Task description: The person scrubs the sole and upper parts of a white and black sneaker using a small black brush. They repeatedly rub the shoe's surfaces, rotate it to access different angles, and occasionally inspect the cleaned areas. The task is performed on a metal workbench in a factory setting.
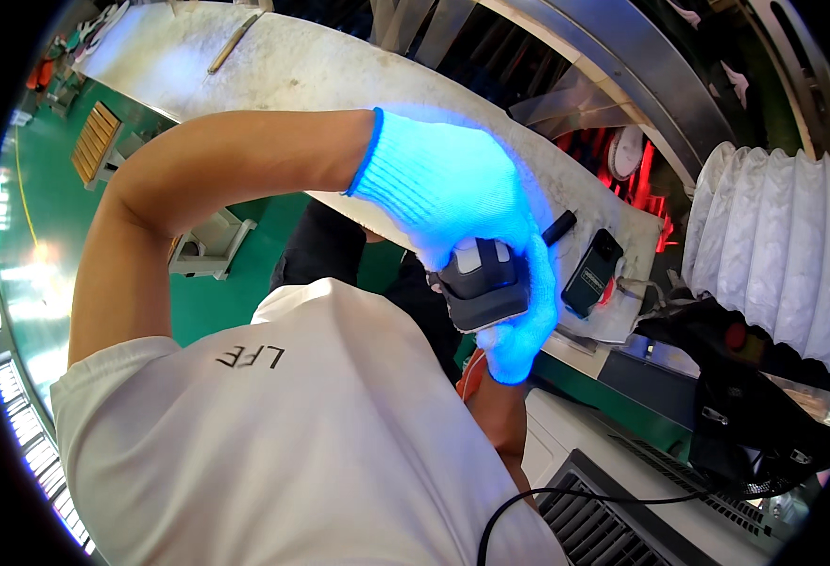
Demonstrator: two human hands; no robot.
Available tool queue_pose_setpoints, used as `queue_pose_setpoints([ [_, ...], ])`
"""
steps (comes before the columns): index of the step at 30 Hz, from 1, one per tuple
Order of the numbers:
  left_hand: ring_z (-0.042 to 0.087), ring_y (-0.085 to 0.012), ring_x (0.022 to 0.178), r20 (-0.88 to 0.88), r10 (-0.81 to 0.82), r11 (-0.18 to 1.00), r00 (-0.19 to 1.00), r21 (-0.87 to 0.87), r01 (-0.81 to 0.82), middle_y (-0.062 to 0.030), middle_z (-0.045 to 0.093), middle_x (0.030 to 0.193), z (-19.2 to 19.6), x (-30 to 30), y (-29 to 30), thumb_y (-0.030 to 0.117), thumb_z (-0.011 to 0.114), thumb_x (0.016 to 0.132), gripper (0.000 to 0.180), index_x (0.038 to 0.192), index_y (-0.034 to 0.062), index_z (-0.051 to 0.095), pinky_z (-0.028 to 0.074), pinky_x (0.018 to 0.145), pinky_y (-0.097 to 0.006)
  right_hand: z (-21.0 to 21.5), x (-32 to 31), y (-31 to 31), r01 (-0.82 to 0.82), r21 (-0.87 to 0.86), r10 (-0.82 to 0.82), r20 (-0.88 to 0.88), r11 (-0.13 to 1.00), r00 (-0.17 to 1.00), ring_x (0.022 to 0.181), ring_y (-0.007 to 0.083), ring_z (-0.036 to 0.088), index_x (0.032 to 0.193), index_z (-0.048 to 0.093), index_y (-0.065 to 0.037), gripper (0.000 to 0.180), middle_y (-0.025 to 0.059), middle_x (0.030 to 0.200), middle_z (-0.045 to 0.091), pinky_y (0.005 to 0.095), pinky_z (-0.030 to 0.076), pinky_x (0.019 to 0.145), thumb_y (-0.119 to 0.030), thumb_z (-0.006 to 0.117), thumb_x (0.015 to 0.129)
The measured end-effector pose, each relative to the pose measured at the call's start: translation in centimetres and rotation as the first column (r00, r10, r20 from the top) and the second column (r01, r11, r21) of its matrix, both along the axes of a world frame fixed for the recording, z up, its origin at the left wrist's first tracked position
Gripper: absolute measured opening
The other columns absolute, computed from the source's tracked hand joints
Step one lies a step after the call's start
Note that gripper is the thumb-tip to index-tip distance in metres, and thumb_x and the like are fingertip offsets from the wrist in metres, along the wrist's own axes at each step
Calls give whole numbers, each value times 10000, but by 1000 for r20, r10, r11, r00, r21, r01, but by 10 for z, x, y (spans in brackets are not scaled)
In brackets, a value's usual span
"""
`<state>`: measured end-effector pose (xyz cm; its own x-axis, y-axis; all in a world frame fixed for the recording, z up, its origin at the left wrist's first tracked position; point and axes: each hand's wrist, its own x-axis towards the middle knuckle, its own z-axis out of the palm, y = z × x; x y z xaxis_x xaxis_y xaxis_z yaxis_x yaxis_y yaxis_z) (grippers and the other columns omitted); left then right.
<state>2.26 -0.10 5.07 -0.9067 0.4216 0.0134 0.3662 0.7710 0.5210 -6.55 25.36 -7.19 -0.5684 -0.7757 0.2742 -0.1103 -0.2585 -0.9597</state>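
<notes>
White knit gloves cover both of my hands, and between them I hold a small grey gadget [479, 283] with pale buttons on its face, raised in front of my chest rather than resting on anything. My left hand [443, 184] comes across from above, forearm bent high, and wraps over the top of the gadget, fingers closed around it so it cannot slip. My right hand [519, 321] comes up from below and cups the lower edge, also closed on it, which steadies the thing from both sides and keeps the buttons turned toward me. Beyond my hands lies a long pale table [320, 66], worn and dusty, and on its near end a dark phone [592, 272] lies flat beside a black pen-like stick [558, 227], close enough to reach. To the right hangs a white pleated hose [783, 245]. A black cable [547, 505] loops near my shirt.
</notes>
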Motion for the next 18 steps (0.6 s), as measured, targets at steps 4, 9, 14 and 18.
queue_pose_setpoints([
  [4,671,-421,1332,-154,119,991,981,74,-109,-166,661,1509,-13,2,7,144,921,738,888,1571,196,616,607,1052,-513,1,8,13,237,89,-239,18,968,971,1450,339,607,1682,436,103,1294,226,1630,578,501,503,1222,-674,971,796],
  [9,458,-439,1602,-187,437,812,880,504,-296,-210,374,1795,-66,49,24,124,942,741,1183,1769,102,356,420,1302,-506,2,44,20,279,42,-273,-109,959,956,1455,345,599,1722,370,68,1139,232,1661,524,495,522,1213,-485,933,900],
  [14,404,-429,1657,-69,565,653,822,647,-394,-281,348,1803,-109,102,92,144,999,759,1251,1785,51,289,420,1311,-478,-15,62,28,127,73,-117,-130,989,985,1511,365,552,1750,269,81,1427,236,1707,466,480,496,1240,-661,989,765],
  [18,381,-426,1671,-108,666,600,738,666,-444,-284,354,1801,-131,113,102,162,995,777,1169,1753,27,365,388,1332,-477,-21,71,23,142,91,-113,-266,986,957,1466,392,598,1712,367,69,1347,253,1674,506,489,515,1212,-524,1057,718],
])
